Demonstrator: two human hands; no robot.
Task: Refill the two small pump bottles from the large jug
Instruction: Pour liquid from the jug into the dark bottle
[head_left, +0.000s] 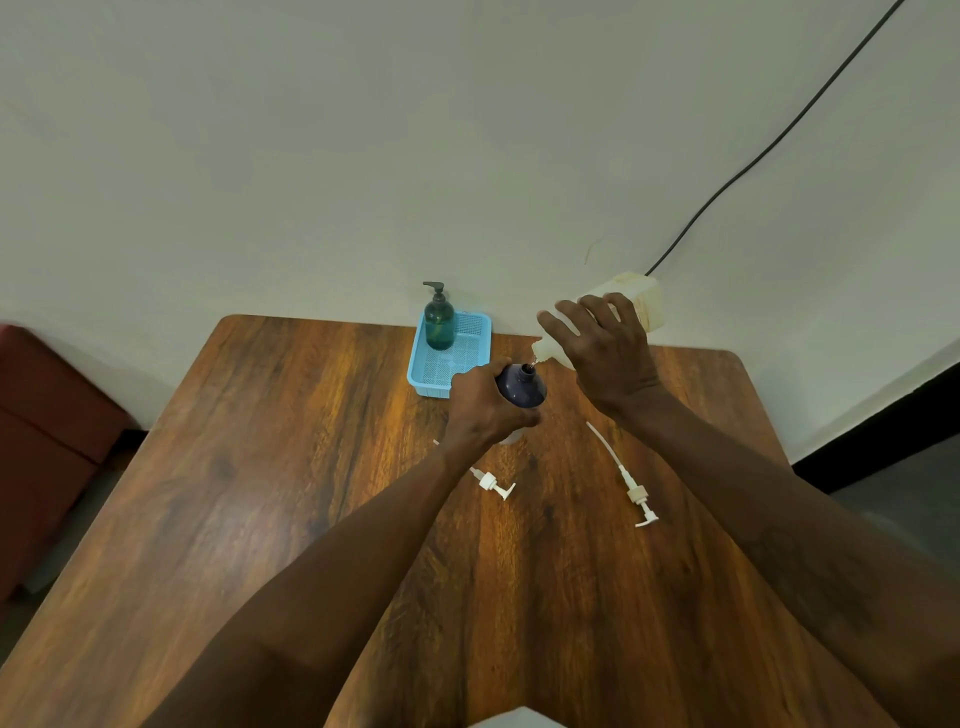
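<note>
My right hand (605, 345) grips a large pale jug (639, 301), tipped so its mouth points down at the open neck of a small dark bottle (522, 387). My left hand (485, 408) grips that dark bottle and holds it upright on the table. A thin stream runs from the jug's mouth into the neck. A teal pump bottle (439, 319) with its pump on stands in a blue basket (470, 332). Two white pumps lie loose on the table, a short pump (493, 483) and a long pump (631, 483).
The wooden table (311, 467) ends at a white wall behind the basket. A black cable (779, 140) runs down the wall behind the jug. A dark red seat (47, 431) stands to the table's left.
</note>
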